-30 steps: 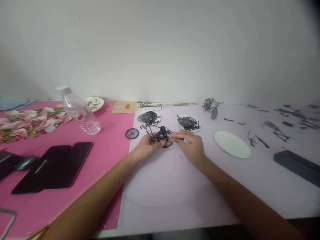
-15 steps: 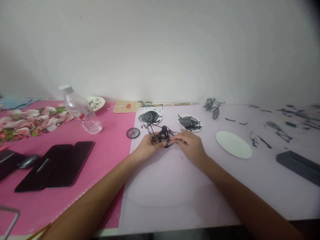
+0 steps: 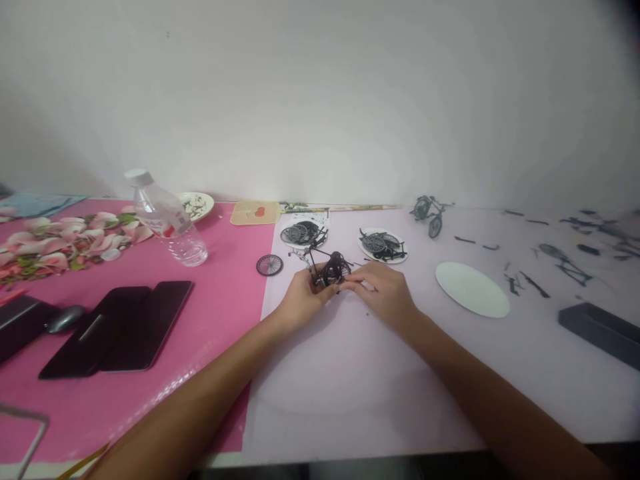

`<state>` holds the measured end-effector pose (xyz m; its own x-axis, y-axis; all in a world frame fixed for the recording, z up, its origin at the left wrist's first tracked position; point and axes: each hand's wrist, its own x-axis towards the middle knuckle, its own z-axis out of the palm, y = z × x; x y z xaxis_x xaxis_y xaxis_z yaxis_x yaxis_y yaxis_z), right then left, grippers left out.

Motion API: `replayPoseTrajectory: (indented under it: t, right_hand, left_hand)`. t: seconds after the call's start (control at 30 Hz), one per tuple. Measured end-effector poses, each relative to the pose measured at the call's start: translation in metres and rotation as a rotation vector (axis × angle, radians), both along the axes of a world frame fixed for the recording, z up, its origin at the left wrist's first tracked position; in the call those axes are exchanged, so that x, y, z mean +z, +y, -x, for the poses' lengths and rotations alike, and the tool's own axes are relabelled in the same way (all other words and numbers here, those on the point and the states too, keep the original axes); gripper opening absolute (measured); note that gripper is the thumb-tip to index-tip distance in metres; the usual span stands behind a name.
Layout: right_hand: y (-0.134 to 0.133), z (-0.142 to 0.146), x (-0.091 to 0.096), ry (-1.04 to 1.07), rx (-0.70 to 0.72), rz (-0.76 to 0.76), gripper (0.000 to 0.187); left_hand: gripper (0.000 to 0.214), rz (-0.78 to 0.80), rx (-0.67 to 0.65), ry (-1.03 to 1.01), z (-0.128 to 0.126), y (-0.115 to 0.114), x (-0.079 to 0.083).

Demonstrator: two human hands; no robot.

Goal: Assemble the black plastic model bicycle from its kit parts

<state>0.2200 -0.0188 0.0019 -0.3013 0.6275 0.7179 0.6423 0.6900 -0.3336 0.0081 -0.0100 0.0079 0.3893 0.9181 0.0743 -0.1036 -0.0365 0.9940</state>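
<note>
My left hand is closed around a black model bicycle, fingers behind it and thumb along its lower edge. The bicycle has one spoked wheel fitted at its right end; its handlebar end points left and up. My right hand pinches at the right edge of that wheel, close to the left thumb. Whatever is between its fingertips is too small to make out. A loose spoked wheel lies left of my left hand. Behind the hands, a left plate and a right plate carry black bicycle parts.
An assembled model bicycle stands at the back. To the right are a bare white plate, scattered black parts and a dark box. A water bottle, phones and a mouse are on the left.
The model bicycle has turned slightly in my left hand, its wheel now facing me differently. My right fingertips stay at the wheel. The whole view has shifted a little.
</note>
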Motion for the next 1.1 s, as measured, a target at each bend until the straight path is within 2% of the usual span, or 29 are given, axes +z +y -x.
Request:
replayPoseTrajectory:
  t: [0.13, 0.3, 0.43, 0.5, 0.63, 0.73, 0.97, 1.1]
  right_hand:
    - [-0.001, 0.001, 0.002, -0.028, -0.032, -0.011, 0.02]
    - [-0.003, 0.006, 0.007, -0.166, -0.074, 0.001, 0.025]
    - [-0.003, 0.008, 0.009, -0.216, -0.116, 0.017, 0.044]
    - [-0.005, 0.008, 0.01, -0.211, -0.118, 0.062, 0.047]
    - [-0.009, 0.008, 0.014, -0.176, -0.089, 0.202, 0.026]
    - [-0.009, 0.008, 0.014, -0.186, -0.045, 0.232, 0.016]
    - [-0.001, 0.006, 0.009, -0.127, -0.059, 0.24, 0.025]
    - [0.001, 0.005, 0.007, -0.113, -0.067, 0.256, 0.031]
  left_hand:
    - [0.043, -0.007, 0.001, 0.02, -0.001, -0.002, 0.002]
    - [0.044, -0.028, 0.038, -0.014, -0.004, -0.002, 0.0]
    - [0.047, -0.058, 0.026, -0.002, -0.007, -0.003, -0.005]
    - [0.047, -0.053, 0.013, 0.01, -0.009, -0.004, -0.008]
    - [0.042, -0.057, 0.03, 0.025, -0.008, -0.002, -0.012]
    - [0.037, -0.064, 0.051, 0.084, -0.006, 0.001, -0.013]
    - [0.04, -0.128, -0.002, 0.178, -0.001, 0.001, -0.011]
    - [0.038, -0.218, 0.023, 0.291, 0.002, 0.0, -0.006]
